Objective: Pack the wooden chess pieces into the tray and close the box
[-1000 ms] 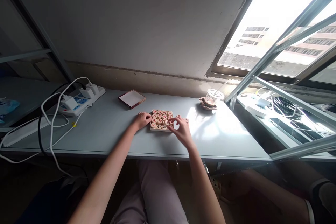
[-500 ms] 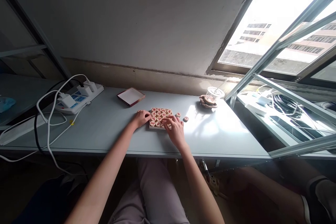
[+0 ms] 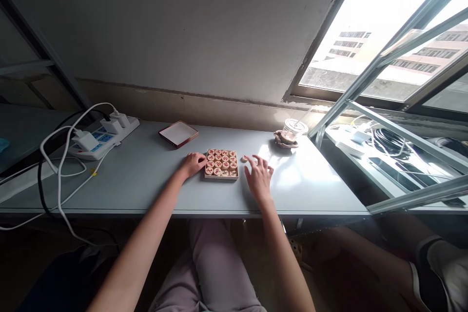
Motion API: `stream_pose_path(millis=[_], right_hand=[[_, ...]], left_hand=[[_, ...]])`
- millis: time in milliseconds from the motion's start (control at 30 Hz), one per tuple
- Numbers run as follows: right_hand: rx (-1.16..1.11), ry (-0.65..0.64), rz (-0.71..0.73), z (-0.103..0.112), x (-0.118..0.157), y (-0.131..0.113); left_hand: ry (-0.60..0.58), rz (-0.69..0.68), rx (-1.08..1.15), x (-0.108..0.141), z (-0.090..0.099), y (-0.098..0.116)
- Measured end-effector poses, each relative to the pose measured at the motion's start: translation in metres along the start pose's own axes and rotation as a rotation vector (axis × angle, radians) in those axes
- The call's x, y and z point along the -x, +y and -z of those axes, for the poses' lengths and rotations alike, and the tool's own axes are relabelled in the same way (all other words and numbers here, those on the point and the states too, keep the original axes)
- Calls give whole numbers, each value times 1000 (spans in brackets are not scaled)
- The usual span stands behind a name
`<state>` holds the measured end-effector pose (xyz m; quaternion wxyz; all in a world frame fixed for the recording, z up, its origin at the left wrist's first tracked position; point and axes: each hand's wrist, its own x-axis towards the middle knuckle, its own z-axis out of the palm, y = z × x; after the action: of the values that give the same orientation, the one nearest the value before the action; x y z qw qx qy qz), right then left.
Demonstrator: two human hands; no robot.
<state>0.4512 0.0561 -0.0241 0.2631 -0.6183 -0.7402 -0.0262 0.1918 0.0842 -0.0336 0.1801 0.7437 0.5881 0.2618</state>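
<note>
A shallow box (image 3: 222, 179) on the grey desk holds rows of round wooden pieces with red or dark characters. My left hand (image 3: 193, 164) rests at the box's left edge, its fingers curled together; whatever they may hold is hidden. To the right of the box, my right hand (image 3: 259, 175) hovers with fingers apart over the loose pieces. One loose round piece (image 3: 244, 158) lies by its index finger, and another is partly covered by the fingers. Behind and left of the box lies the open lid (image 3: 179, 134), its pale inside facing up.
A power strip (image 3: 106, 142) with plugs and trailing white cables (image 3: 60, 175) occupies the desk's left side. At the back right, a clear lidded cup (image 3: 295, 126) stands by a brown dish (image 3: 286, 140). A metal frame (image 3: 338, 107) rises beyond. Another person's arm (image 3: 380, 256) shows lower right.
My right hand has moved right, off the box to the loose pieces, and its fingers have spread. The box's front right corner is now uncovered. The whole view has shifted slightly.
</note>
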Motion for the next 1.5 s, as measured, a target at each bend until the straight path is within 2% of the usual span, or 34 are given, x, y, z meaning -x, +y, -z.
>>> stream_pose_path(millis=[100,200,333,433,567,733,833,933,1067,1167,1400,1500], right_hand=[[-15,-63,-55,2,-4,27],[-137,-115,-31,7,-2,33],[-524,-121,71,11,8,5],[-632,-120,149,6,12,-23],[-629,-119,163,-5,11,-42],[-654,-108,180,-10,14,-43],[-598,-63,147,-5,11,-35],[-351,5,56,-1,-2,-16],[-99,-141,0,-2,-23,10],[-86,-204,23,-3,-24,19],[-114,-194,27,0,-16,12],[-191,-168,0,6,-14,9]], left_hand=[[-5,1,-4,0,1,2],[-12,1,-2,1,3,3],[-17,5,2,1,3,4],[-13,6,-4,1,3,3],[-8,0,-21,0,1,2],[1,-9,-23,0,-1,-1],[9,-11,-17,0,-2,-3],[4,-12,-7,-1,-3,-4],[3,-19,10,-1,-1,-2],[10,-23,21,-2,0,-2],[-1,-30,17,-2,-2,-8],[1,-34,16,-2,-2,-8]])
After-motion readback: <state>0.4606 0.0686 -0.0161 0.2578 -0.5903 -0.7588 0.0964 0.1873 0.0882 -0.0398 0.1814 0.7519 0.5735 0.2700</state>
